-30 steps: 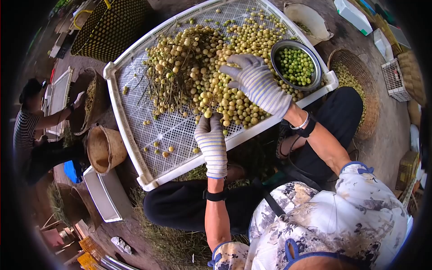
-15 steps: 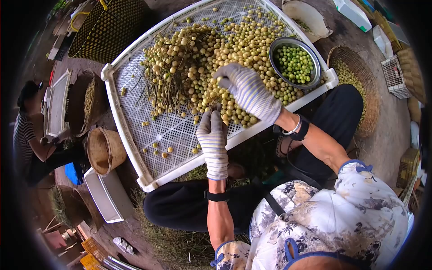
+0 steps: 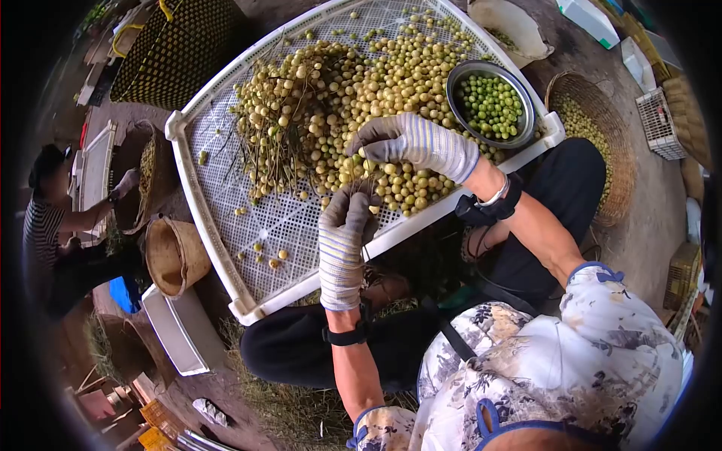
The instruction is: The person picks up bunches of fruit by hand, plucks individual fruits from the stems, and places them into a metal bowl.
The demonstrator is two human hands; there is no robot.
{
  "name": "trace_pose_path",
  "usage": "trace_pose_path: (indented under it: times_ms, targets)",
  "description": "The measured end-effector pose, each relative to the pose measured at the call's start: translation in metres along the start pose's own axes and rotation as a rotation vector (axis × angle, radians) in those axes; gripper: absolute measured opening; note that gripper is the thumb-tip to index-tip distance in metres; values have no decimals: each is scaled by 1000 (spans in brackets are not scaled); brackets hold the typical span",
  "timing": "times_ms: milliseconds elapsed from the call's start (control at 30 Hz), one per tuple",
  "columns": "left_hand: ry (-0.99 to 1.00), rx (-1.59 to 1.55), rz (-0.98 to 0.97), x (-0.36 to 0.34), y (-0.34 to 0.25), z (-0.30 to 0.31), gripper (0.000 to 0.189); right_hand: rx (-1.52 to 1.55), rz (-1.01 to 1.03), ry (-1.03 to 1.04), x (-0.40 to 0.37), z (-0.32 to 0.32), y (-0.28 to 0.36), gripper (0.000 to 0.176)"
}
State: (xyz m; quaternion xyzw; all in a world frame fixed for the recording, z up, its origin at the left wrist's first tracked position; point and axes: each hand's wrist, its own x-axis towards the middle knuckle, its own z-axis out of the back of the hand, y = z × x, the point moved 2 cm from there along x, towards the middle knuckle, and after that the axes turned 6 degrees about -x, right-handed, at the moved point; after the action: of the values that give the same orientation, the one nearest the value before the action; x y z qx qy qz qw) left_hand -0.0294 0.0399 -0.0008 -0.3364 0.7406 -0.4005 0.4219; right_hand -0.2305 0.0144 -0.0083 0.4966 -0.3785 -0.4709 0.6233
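Both my hands wear striped, grey-fingered gloves over a white mesh tray [image 3: 289, 259] of small round yellow-green fruits [image 3: 421, 68]. My left hand [image 3: 344, 233] is closed near the tray's front edge, its thumb and fingers pinched at what looks like a thin twig with fruit; the tips are partly hidden. Just above it, my right hand [image 3: 414, 146] is closed, with a small pale yellow fruit [image 3: 362, 152] at its curled fingertips. A heap of fruits on brown stems [image 3: 278, 113] lies beyond my hands. On the tray's right, a metal bowl [image 3: 453, 94] holds greener fruits.
To the right stands a wicker basket [image 3: 620, 169] of fruits. A tan bucket [image 3: 177, 255], a grey-white bin [image 3: 179, 331] and a black-yellow woven basket [image 3: 173, 56] stand left. Another person [image 3: 45, 225] sits at far left, one gloved hand by a basket.
My right hand has lowered and turned flatter, the fruit at its fingertips moving down too. My left hand has shifted slightly left. The other person's arm now reaches to the basket.
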Motion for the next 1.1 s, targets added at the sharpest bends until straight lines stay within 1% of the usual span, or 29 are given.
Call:
trace_pose_path:
  times_ms: [33,133,167,267,300,400,433,533,567,633,667,700,800,833,933,967,1033,1067,1100]
  targets:
    - [-77,33,-51,-2,-3,-6,20,-16,3,12,0,1,1,48]
    - [-210,-30,26,2,-5,-11,22,80,-61,85,-4,0,7,46]
    - [-191,-32,15,4,-3,-7,20,3,24,45,-3,-1,8,38]
    - [-224,37,-8,7,-1,-6,18,-102,28,9,-3,-1,12,30]
    - [-262,-19,-37,8,3,-9,17,-109,41,-46,-3,-4,10,25]
    - [-272,-49,13,11,3,-9,16,67,-51,-206,-1,-12,3,27]
    - [-265,-76,10,12,5,-9,15,169,4,-276,0,-16,0,27]
    - [-387,-121,-42,13,2,-23,16,154,-32,-388,0,-20,1,26]
    - [-304,-147,-45,15,5,-18,16,254,-14,-457,2,-23,-10,27]
    - [-336,-108,-41,16,0,-24,15,373,-26,-452,9,-23,-31,27]
    - [-352,-87,-38,16,-2,-26,15,432,-33,-450,11,-22,-31,27]
    - [-347,-96,-29,17,-1,-24,15,420,-74,-459,10,-22,-30,26]
    - [-332,-85,-11,19,-5,-14,15,208,-55,-336,6,-13,-9,25]
    - [-328,-55,-5,17,-7,-13,16,175,-124,-229,3,-9,-2,26]
    - [-351,-9,-22,18,-5,-14,15,122,-37,-126,7,-5,-18,26]
    - [-362,4,-31,19,-4,-15,15,191,-46,-138,6,-5,-11,23]
    - [-377,18,-12,21,-1,-16,14,98,-5,-303,8,-11,-7,21]
    - [-365,-29,-14,22,1,-16,14,49,15,-386,9,-15,-5,21]
    - [-352,-75,-16,23,4,-16,13,143,50,-471,9,-22,-3,20]
